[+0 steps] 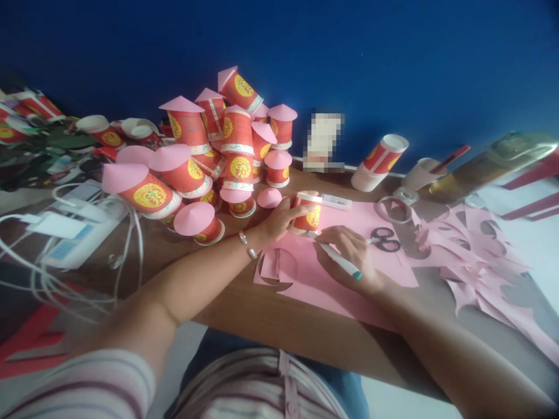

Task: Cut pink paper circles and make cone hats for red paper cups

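Observation:
My left hand (280, 218) is closed around a red paper cup (313, 216) with a yellow emblem, held over pink paper (314, 273). In my right hand (349, 247) is a white marker (338, 260) with a teal end pointing back toward me. The marker's other end lies under my fingers near the cup's lower rim; I cannot tell whether it touches. Black-handled scissors (386, 239) rest on the paper just right of my right hand. A cut pink disc (286, 266) lies at the paper's left edge.
Red cups with pink cone tops (238, 131) are piled at the back left. White cables (87, 273) and a power strip (82, 233) lie left. To the right are pink scraps (476, 256), a tape roll (394, 210), stacked cups (379, 163) and a bottle (493, 163).

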Demonstrator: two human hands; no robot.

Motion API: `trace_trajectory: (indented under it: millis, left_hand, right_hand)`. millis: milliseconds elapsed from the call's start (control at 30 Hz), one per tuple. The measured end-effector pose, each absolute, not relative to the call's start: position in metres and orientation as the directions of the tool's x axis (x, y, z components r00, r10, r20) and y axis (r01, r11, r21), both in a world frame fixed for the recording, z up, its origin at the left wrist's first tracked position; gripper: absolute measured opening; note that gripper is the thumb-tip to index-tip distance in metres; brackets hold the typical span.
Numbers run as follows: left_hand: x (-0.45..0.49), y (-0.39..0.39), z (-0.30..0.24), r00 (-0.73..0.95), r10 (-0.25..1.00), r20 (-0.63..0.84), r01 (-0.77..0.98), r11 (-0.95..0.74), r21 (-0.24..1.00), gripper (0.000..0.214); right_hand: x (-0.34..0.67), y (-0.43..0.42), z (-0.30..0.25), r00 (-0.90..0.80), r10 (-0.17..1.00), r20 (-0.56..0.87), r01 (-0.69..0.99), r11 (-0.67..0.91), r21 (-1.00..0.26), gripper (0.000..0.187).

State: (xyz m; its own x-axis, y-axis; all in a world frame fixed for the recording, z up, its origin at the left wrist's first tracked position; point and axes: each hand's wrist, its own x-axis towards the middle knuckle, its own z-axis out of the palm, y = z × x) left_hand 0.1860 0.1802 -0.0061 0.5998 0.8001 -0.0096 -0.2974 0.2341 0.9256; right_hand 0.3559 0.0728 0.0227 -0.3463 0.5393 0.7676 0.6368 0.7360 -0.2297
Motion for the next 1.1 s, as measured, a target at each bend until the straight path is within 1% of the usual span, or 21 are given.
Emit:
trace_trajectory:
  millis: [133, 267, 500, 633, 767, 867, 967, 1100]
  left_hand:
    - [0.186, 0.179, -0.004, 0.622, 0.783, -0.017, -0.281, 0.243, 0.928, 0.061]
    - [0.187, 0.179, -0.003, 0.626, 0.780, 0.005, -0.268, 0.210, 0.940, 0.064]
    - [0.187, 0.175, 0.003, 0.645, 0.764, -0.008, -0.238, 0.211, 0.948, 0.058]
    - [0.187, 0.177, 0.000, 0.647, 0.762, 0.015, -0.236, 0.182, 0.955, 0.059]
    - [0.189, 0.181, -0.002, 0.619, 0.785, 0.039, -0.298, 0.189, 0.936, 0.061]
    - [0.190, 0.181, 0.002, 0.581, 0.814, 0.016, -0.360, 0.240, 0.902, 0.059]
    - [0.189, 0.178, 0.007, 0.558, 0.829, -0.018, -0.372, 0.270, 0.888, 0.052]
    - [0.189, 0.175, 0.013, 0.544, 0.839, -0.018, -0.389, 0.270, 0.881, 0.043]
  right_hand:
    - [0.357, 0.073, 0.023, -0.344, 0.552, 0.760, 0.630, 0.736, -0.250, 0.019]
    - [0.358, 0.074, 0.021, -0.345, 0.543, 0.765, 0.627, 0.740, -0.242, 0.019]
    - [0.358, 0.076, 0.019, -0.348, 0.543, 0.764, 0.616, 0.747, -0.250, 0.020]
    - [0.358, 0.074, 0.023, -0.343, 0.529, 0.776, 0.600, 0.759, -0.252, 0.019]
    - [0.356, 0.071, 0.027, -0.355, 0.521, 0.777, 0.567, 0.780, -0.264, 0.019]
    - [0.354, 0.071, 0.026, -0.363, 0.522, 0.772, 0.563, 0.783, -0.265, 0.018]
    - [0.352, 0.071, 0.023, -0.371, 0.527, 0.764, 0.552, 0.787, -0.275, 0.017]
    - [0.353, 0.072, 0.020, -0.402, 0.507, 0.762, 0.504, 0.818, -0.278, 0.019]
